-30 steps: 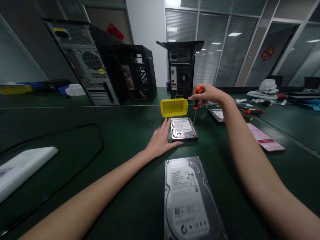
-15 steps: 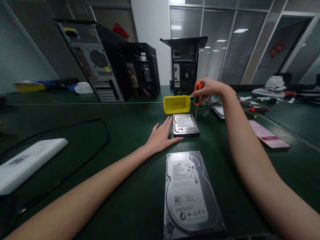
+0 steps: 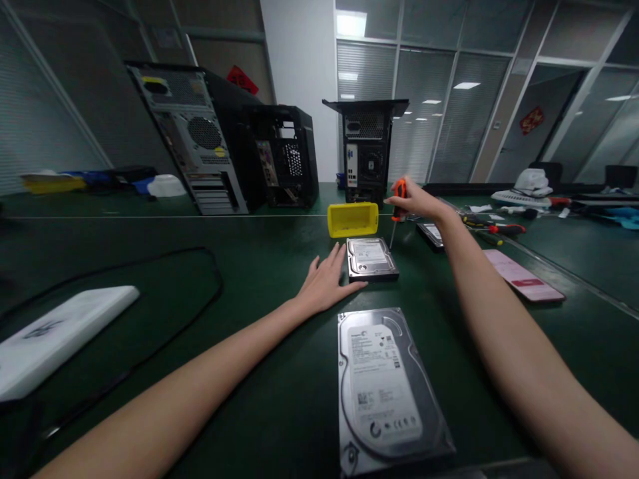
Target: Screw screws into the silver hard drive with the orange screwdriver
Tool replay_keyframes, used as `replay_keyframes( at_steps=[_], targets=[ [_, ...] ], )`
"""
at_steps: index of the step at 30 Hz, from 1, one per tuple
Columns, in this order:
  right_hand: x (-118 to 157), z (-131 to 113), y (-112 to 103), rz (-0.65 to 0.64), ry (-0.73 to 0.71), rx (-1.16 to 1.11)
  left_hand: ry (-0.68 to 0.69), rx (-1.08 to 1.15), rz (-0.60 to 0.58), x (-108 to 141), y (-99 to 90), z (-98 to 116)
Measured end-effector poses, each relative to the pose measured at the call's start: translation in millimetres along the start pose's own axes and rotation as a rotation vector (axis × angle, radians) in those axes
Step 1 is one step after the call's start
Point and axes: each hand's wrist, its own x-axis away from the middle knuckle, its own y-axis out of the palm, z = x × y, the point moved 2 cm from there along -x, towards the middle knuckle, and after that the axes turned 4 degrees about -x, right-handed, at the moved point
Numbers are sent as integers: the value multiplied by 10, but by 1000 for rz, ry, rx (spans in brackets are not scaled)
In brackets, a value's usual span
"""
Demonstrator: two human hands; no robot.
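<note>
A silver hard drive (image 3: pixel 370 258) lies flat on the green table, label up. Against its left side and near corner rests my left hand (image 3: pixel 327 279), fingers spread. My right hand (image 3: pixel 413 199) grips a screwdriver (image 3: pixel 398 203) with an orange and black handle. The shaft points down, and its tip is at the drive's right edge; contact with a screw is too small to make out. Just behind the drive stands a yellow tray (image 3: pixel 353 220) on its side. Closer to me is a larger-looking hard drive (image 3: pixel 389 392), also label up.
Computer cases (image 3: pixel 367 153) stand at the back. On the right are another drive (image 3: pixel 431 235), a pink phone (image 3: pixel 524 276) and red-and-black-handled tools (image 3: pixel 504 229). A white box (image 3: pixel 64 332) and a black cable (image 3: pixel 217 273) lie on the left.
The whole view has shifted slightly, with the scene sitting lower in the picture. Both hands keep their places at the small drive, and the screwdriver stays at its right edge.
</note>
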Motion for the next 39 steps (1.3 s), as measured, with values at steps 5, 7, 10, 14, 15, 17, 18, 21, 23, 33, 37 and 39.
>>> replay_keyframes(
  at_steps=[5,7,10,14,15,17,18,21,23,33,37,39],
  targets=[
    [-41,-55,287,-54,-20,-262,7,16,10,-23,54,-22],
    [-54,-70,366,-90,-13,-427,-3,18,-5,-33,71,-15],
    [-52,-55,370,-97,-1,-519,-41,45,-35,-49,89,-3],
    [22,-20,198,-80,38,-394,-60,75,-31,-79,87,13],
    [45,-14,149,-73,49,-373,-58,72,-23,-86,85,13],
    [81,-3,76,-60,69,-382,-51,62,-11,-98,86,4],
    [91,3,53,-52,78,-399,-46,58,-6,-102,90,-5],
    [97,21,25,-12,101,-412,-39,63,2,-105,107,-33],
    [100,18,13,20,101,-405,-34,66,12,-103,110,-39],
    [169,-66,-66,-2,63,-421,4,17,30,-107,64,7],
    [160,-59,-17,-33,26,-477,19,-10,44,-100,64,3],
    [152,-58,10,-36,-4,-470,27,-32,41,-98,66,-1]
  ],
)
